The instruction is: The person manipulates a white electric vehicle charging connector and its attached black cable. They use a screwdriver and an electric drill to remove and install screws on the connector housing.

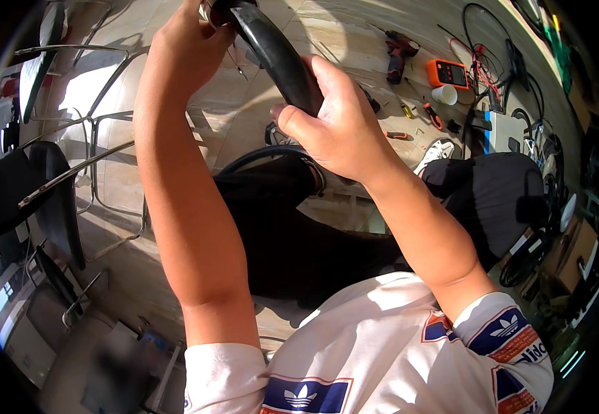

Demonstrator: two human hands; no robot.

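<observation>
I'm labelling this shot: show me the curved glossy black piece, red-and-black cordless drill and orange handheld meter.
Curved glossy black piece point(276, 56), head view: mid-length.
Red-and-black cordless drill point(397, 59), head view: upper handle.
Orange handheld meter point(453, 74), head view: dark face.

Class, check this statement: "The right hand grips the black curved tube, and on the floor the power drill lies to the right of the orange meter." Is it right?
Not quite. The head view shows the power drill to the left of the orange meter. The right hand does grip the black curved tube.
</observation>
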